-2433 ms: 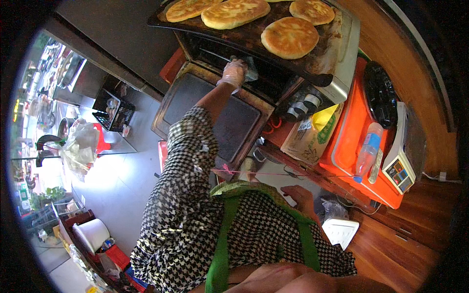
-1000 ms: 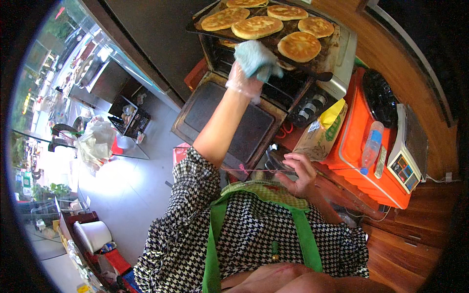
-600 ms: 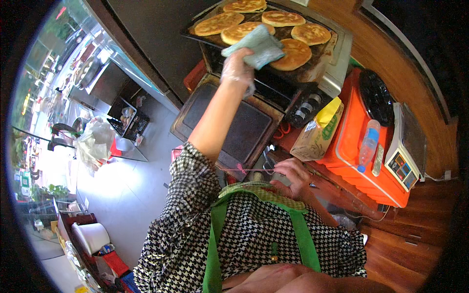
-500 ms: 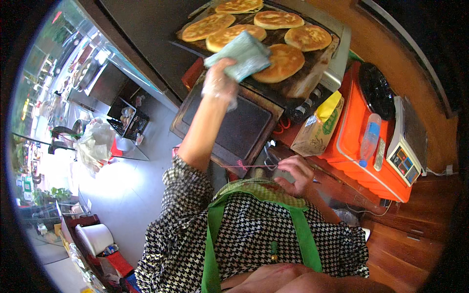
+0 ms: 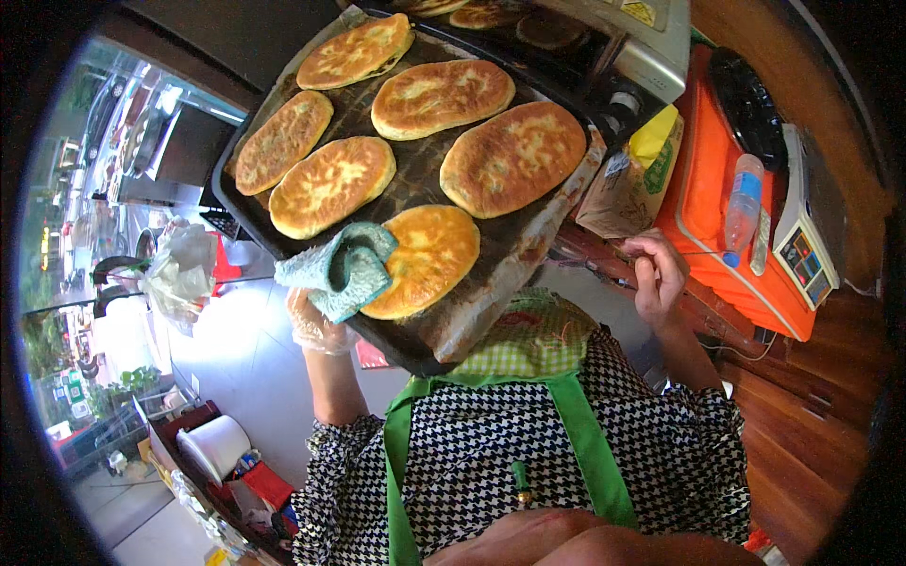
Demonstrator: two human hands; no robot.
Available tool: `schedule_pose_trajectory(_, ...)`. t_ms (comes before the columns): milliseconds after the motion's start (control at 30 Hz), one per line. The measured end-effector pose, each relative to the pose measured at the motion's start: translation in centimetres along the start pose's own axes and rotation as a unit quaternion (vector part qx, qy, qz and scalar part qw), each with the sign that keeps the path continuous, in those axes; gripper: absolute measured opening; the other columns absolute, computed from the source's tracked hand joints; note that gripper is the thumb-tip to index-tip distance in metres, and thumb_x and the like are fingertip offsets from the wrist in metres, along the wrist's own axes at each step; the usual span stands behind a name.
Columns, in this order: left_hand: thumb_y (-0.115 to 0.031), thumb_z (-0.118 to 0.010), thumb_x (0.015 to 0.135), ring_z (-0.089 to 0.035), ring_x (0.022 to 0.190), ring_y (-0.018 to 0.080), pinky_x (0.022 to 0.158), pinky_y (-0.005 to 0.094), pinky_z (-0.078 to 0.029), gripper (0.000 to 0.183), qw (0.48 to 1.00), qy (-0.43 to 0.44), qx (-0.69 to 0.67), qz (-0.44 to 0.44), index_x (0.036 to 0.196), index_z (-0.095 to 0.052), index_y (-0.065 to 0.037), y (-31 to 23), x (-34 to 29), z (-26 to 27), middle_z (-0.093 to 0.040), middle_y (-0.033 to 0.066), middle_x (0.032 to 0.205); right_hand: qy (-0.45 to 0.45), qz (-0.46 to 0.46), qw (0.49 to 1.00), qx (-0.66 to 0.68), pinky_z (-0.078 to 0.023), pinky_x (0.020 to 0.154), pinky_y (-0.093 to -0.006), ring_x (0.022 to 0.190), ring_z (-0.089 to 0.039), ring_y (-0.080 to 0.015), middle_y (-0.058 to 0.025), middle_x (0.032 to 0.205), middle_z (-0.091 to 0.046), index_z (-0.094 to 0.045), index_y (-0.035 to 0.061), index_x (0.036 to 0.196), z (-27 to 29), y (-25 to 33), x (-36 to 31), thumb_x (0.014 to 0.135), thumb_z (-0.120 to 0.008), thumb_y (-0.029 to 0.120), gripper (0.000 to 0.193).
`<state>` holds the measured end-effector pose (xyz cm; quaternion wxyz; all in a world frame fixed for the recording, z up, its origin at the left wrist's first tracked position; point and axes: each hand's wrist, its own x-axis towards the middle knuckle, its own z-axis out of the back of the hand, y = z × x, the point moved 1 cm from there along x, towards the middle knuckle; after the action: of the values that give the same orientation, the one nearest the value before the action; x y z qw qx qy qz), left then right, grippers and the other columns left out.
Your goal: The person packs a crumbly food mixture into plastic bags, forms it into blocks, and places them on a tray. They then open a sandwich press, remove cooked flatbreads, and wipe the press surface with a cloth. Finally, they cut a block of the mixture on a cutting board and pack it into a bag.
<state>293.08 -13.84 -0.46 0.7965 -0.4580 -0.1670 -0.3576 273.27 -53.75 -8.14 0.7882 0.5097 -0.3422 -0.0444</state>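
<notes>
Baking tray (image 5: 401,347), dark and rectangular, slants out in front of the oven (image 5: 662,57), its near corner just above the apron of the person holding it; from here I can't tell whether its far edge rests on anything. The left hand (image 5: 321,325), in a thin, wrinkled clear plastic glove, is clenched around a folded blue-green cloth (image 5: 344,274), pinching it over the near left rim. The cloth looks nubby and thick, its upper fold curling into a loop and lapping against the closest bread. The right hand (image 5: 656,274) is bare and well clear of the tray, its fingers loosely bent, and I can't make out whether anything thin sits between them. Six flatbreads (image 5: 442,99) lie apart on the tray, ovals and rounder discs, browned and blistered on top with paler, doughy sides. A crinkled brown lining, stained with grease, shows along the right edge. The apron (image 5: 491,358) has a green-and-white checked bib and plain green straps over a black-and-white houndstooth shirt (image 5: 472,462). Beyond the right hand stand a brown paper package (image 5: 628,193) and a smooth orange plastic tub (image 5: 703,212), with a clear bottle (image 5: 744,203) lying on the tub.
</notes>
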Motion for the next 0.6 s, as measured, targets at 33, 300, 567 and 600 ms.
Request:
schedule_pose_trajectory(33, -0.028, -0.068, 0.078, -0.064, 0.107, 0.0287, 0.096, 0.0410, -0.049, 0.044, 1.000, -0.007, -0.022, -0.011, 0.110, -0.064, 0.002, 0.7, -0.2, -0.5, -0.067, 0.0154, 0.113, 0.019, 0.016, 1.000, 0.004, -0.050, 0.073, -0.0350, 0.080, -0.062, -0.0257, -0.0136, 0.089, -0.064, -0.062, -0.0035, 0.096, -0.1, 0.2, 0.3, 0.087, -0.055, 0.004, 0.014)
schedule_pose_trajectory(300, 0.000, -0.064, 0.069, -0.067, 0.095, 0.0309, 0.089, 0.0443, -0.056, 0.041, 0.729, -0.128, -0.547, 0.392, 0.109, -0.061, 0.002, 8.4, -1.2, -8.8, -0.068, 0.0148, 0.105, 0.107, 0.069, 0.992, 0.012, -0.050, 0.076, -0.0369, 0.082, -0.062, -0.0293, -0.0148, 0.090, -0.063, -0.061, -0.0037, 0.098, 0.0, 1.1, -0.1, 0.082, -0.055, 0.004, 0.019)
schedule_pose_trajectory(567, 0.002, -0.060, 0.069, -0.066, 0.100, 0.0324, 0.093, 0.0440, -0.054, 0.042, 0.653, -0.094, -0.592, 0.463, 0.110, -0.059, 0.005, 12.2, -2.6, -15.9, -0.067, 0.0159, 0.109, 0.078, 0.001, 0.997, -0.005, -0.048, 0.077, -0.0369, 0.083, -0.059, -0.0265, -0.0160, 0.091, -0.063, -0.059, -0.0053, 0.102, 2.2, 1.0, -3.9, 0.091, -0.047, 0.012, 0.023)
schedule_pose_trajectory(600, 0.002, -0.058, 0.070, -0.066, 0.099, 0.0319, 0.092, 0.0432, -0.055, 0.040, 0.644, -0.094, -0.598, 0.467, 0.110, -0.059, 0.005, 12.7, -2.7, -16.4, -0.067, 0.0156, 0.108, 0.073, -0.011, 0.997, -0.011, -0.048, 0.077, -0.0371, 0.083, -0.059, -0.0268, -0.0166, 0.090, -0.063, -0.058, -0.0065, 0.103, 2.4, 0.9, -4.2, 0.090, -0.045, 0.007, 0.023)
